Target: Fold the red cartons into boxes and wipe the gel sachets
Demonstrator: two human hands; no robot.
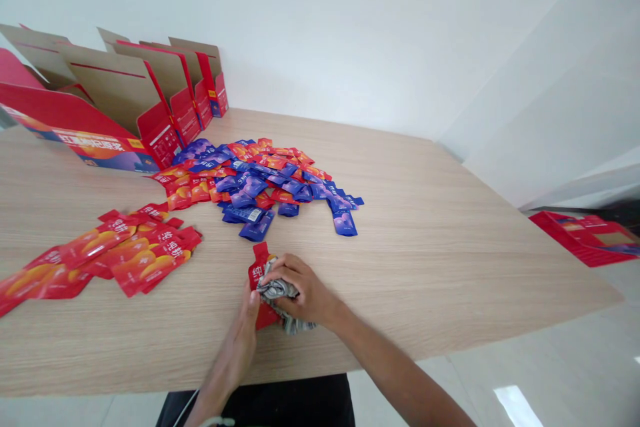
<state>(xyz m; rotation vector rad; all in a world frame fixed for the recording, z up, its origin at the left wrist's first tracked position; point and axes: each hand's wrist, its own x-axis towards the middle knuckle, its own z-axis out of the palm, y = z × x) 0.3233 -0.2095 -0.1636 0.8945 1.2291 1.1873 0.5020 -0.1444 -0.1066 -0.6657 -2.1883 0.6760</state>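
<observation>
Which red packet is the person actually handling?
The red packet between the left hand and right hand, with a grey cloth held against it. The other red packets lie untouched, grouped at the left or mixed with blue packets farther back.

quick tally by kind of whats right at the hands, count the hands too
Hands: 2, the left hand and the right hand
Red pouch: 1 visible
Crumpled grey cloth: 1
Total: 4
</observation>
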